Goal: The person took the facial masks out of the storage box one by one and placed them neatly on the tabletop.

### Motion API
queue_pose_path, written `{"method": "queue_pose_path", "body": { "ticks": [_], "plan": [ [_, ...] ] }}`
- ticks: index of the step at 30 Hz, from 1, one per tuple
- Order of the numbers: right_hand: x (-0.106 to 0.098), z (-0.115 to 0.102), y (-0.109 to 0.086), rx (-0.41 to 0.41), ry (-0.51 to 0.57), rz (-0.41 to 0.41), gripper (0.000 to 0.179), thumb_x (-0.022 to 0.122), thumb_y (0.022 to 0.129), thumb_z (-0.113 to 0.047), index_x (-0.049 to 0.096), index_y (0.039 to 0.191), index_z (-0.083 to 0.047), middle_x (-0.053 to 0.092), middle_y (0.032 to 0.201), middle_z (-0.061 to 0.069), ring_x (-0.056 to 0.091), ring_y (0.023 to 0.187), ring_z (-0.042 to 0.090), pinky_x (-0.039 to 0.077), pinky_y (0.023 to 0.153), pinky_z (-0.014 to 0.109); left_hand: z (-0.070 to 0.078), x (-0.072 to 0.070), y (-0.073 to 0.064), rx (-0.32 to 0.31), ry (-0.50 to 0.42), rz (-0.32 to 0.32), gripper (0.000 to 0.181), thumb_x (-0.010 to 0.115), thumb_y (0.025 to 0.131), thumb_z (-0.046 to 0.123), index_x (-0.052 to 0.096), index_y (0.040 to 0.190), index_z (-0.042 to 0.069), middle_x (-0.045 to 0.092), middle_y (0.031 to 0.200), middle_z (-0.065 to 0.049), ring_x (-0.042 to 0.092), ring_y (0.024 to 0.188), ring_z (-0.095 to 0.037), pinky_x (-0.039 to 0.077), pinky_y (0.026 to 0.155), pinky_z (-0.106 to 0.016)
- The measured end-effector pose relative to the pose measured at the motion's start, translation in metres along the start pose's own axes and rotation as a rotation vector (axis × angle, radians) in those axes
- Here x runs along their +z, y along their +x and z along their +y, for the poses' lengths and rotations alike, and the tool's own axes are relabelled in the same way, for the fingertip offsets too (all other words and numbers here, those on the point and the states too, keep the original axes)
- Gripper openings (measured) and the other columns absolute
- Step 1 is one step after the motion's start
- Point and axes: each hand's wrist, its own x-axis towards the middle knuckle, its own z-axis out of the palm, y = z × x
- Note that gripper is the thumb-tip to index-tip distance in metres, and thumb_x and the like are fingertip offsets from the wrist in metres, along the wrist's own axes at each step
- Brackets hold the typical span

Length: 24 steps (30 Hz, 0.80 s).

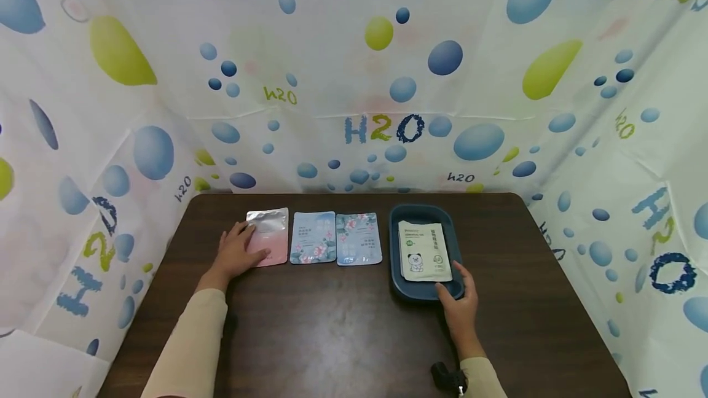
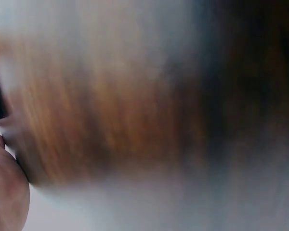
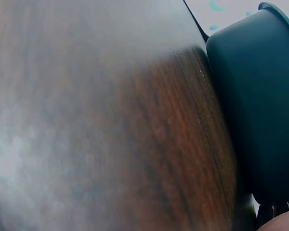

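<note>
Head view: see pink sachet (image 1: 272, 239) flat on table (image 1: 343, 324), left end of row, with left hand (image 1: 236, 255) resting on its left side, thumb and fingers apart. Expect light, floppy, slick handling; pinch by left edge, clear of floral sachets (image 1: 313, 237) crowding right. Note right hand (image 1: 461, 304) clamped on near-right corner of blue tray (image 1: 394, 250), probably stiff, with pale packet (image 1: 424, 245) inside.

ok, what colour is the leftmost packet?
Packet is silver at the top, pink below; shows best in the head view.
</note>
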Motion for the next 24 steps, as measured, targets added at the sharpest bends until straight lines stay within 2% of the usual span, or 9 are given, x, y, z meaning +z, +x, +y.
{"method": "queue_pose_path", "body": {
  "ticks": [5,13,19,24],
  "plan": [
    [-0.001,-0.007,0.0,0.01,0.016,-0.006,0.063,0.071,0.089,0.004,0.048,0.148,-0.005,0.041,0.159,0.015,0.027,0.151,0.029,0.019,0.123,0.06,0.004,0.001,-0.001,-0.004,0.004,0.001,0.095,0.072,0.087,0.05,0.034,0.157,-0.002,0.022,0.166,-0.027,0.008,0.155,-0.052,-0.003,0.124,-0.066],
    [0.001,-0.037,-0.01,0.017,0.02,-0.028,0.064,0.07,0.09,0.003,0.045,0.148,0.001,0.038,0.159,0.023,0.026,0.151,0.037,0.018,0.122,0.064,0.001,0.004,-0.006,-0.027,0.029,0.001,0.097,0.062,0.091,0.058,0.027,0.159,-0.002,0.013,0.168,-0.029,0.005,0.156,-0.05,-0.009,0.123,-0.067],
    [0.0,-0.04,-0.01,0.01,0.041,-0.042,0.063,0.07,0.09,0.004,0.045,0.148,0.002,0.039,0.158,0.023,0.026,0.151,0.037,0.017,0.122,0.065,0.006,0.002,-0.013,-0.053,-0.077,0.018,0.097,0.06,0.094,0.057,0.022,0.16,-0.003,0.006,0.168,-0.029,0.001,0.157,-0.049,-0.011,0.124,-0.065],
    [-0.001,-0.037,-0.009,0.021,0.039,-0.04,0.062,0.071,0.09,0.002,0.047,0.146,0.001,0.04,0.158,0.022,0.026,0.152,0.036,0.018,0.123,0.064,0.011,0.0,-0.017,-0.078,-0.167,0.03,0.092,0.051,0.101,0.053,0.013,0.161,-0.004,0.002,0.169,-0.029,-0.002,0.157,-0.048,-0.01,0.124,-0.064]
  ]
}}
